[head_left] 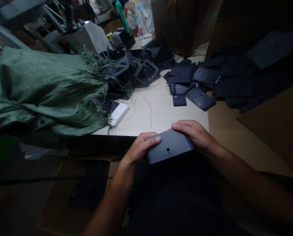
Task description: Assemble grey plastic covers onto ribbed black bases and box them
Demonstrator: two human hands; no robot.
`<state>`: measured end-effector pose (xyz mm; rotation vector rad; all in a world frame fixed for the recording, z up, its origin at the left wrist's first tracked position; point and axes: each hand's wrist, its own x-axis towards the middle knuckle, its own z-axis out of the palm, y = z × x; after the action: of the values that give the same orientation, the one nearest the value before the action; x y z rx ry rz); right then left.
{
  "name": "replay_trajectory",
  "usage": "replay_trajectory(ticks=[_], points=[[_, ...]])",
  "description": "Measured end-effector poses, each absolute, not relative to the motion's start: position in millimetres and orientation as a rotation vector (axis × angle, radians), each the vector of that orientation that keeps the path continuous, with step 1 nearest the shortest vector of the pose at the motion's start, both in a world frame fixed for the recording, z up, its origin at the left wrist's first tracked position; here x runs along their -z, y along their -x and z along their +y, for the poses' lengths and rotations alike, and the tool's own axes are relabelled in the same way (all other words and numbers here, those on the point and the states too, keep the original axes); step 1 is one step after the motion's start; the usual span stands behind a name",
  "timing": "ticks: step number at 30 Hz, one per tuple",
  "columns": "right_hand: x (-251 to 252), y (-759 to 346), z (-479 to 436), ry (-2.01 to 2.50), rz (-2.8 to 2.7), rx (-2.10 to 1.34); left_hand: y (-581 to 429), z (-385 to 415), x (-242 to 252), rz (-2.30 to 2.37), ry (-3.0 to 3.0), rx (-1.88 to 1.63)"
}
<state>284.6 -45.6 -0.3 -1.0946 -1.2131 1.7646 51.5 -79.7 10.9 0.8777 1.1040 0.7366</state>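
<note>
Between my two hands is a dark grey plastic housing (172, 144), tilted, with a small keyhole-shaped opening in the face turned toward me. My left hand (144, 146) grips its left end, thumb lying on the top face and fingers hidden beneath. On the far right edge, my right hand (193, 132) is closed round the housing, its thumb near the upper rim. The housing is held just in front of the table's near edge. Its underside is out of sight.
A pale table (146, 108) carries a white power bank (119, 114), black hollow frames (146, 72) and flat black ribbed panels (205, 77). At left lies a green woven sack (45, 91). Cardboard (274, 124) stands at right; an open carton (55, 193) sits below left.
</note>
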Motion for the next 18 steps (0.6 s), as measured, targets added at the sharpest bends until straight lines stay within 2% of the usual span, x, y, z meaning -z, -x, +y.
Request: replay_trajectory(ticks=[3,5,8,13,15,18], points=[[-5,-293,-42,1.136,-1.332,-1.225,-48,-79,-4,1.162,-0.779,-1.037],[-7,-296,-43,1.152,-1.303,-1.084,-50,-77,0,1.192,-0.699,-1.293],[-9,-291,-49,1.087,-1.313,-1.292,-57,-79,1,1.177,-0.655,-1.474],[-5,-264,-62,0.862,-1.202,-1.817,-60,-91,-1,1.13,-0.868,-1.25],[-5,-257,-66,0.818,-1.191,-1.869,-54,-92,-1,1.086,-0.855,-1.229],[-8,-255,-73,0.789,-1.538,-1.724,-46,-86,-6,1.015,-0.749,-1.272]])
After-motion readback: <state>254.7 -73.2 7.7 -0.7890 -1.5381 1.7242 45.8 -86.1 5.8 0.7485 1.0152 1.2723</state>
